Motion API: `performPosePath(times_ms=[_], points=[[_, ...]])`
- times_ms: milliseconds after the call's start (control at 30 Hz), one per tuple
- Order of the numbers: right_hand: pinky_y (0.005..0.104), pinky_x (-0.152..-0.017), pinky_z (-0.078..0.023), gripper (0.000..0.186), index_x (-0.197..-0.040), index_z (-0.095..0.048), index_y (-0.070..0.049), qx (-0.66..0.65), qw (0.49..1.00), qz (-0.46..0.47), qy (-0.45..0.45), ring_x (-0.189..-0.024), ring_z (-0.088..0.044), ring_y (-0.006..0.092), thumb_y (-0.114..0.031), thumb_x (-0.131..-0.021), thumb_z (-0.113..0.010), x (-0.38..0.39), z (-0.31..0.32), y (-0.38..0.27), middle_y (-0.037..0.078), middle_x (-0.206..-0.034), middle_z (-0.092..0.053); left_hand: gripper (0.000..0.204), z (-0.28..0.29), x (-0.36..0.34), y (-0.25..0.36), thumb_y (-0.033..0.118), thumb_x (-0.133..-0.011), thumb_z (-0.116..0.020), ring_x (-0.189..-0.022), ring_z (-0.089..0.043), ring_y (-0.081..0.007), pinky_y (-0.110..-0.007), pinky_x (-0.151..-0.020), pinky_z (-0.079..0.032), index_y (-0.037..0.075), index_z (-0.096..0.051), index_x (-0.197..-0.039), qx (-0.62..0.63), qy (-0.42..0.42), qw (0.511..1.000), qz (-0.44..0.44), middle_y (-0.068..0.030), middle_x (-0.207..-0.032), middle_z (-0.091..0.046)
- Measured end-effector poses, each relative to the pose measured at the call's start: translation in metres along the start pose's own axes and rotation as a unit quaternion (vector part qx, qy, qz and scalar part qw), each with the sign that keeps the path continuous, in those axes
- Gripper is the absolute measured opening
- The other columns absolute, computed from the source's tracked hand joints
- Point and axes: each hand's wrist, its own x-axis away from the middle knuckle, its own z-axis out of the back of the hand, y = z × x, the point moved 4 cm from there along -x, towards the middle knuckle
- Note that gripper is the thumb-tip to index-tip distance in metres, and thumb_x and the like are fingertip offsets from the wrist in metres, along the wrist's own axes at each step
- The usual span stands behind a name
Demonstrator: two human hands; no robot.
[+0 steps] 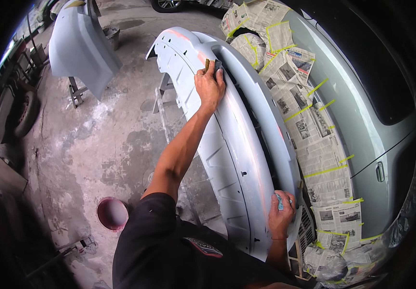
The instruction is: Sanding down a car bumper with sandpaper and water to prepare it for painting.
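Note:
A light grey car bumper (234, 139) runs lengthwise before me, with pinkish sanded patches along its upper edge. My left hand (210, 89) presses near its far end. Its fingers are closed over a folded sheet that looks like sandpaper (218, 64), dark grey with a brown edge showing beside the fingers. At the near end, my right hand (281, 216) rests by the bumper's edge, gripping a small light-blue crumpled cloth or sponge (279, 201). Most of that piece is hidden by the fingers.
A stand (162, 96) props up the bumper. Close on the right is a silver-green car (362, 125), masked with newspaper (314, 144) and yellow tape. A reddish bucket (112, 214) of cloudy liquid sits on the floor at left. Another grey panel (80, 48) stands far left.

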Motion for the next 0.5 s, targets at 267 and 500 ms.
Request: performPosePath(times_ms=[267,500], points=[[0.0344,-0.053,-0.035,0.061,-0.070,-0.056,0.001,-0.155,0.979,0.133,-0.009,-0.054,-0.041,0.0150,-0.049,-0.104,-0.047,-0.192,-0.061,-0.127,0.004,-0.055,-0.042,0.047,0.062,0.145,0.058,0.017,-0.087,-0.073,-0.096,-0.058,-0.0309,-0.042,-0.086,-0.044,0.005,-0.064,-0.131,0.100,-0.098,0.990,-0.017,-0.0171,-0.109,-0.065],[0.0494,-0.067,-0.051,0.059,-0.076,-0.072,0.000,-0.024,0.992,0.107,-0.055,-0.071,-0.066,0.0444,-0.052,-0.097,-0.051,-0.326,-0.220,-0.222,0.025,-0.073,-0.066,0.042,-0.008,0.003,-0.013,0.013,-0.085,-0.068,-0.090,-0.058,-0.0351,-0.044,-0.085,-0.048,0.004,-0.067,-0.126,0.021,-0.079,0.996,0.045,-0.0211,-0.095,-0.063]])
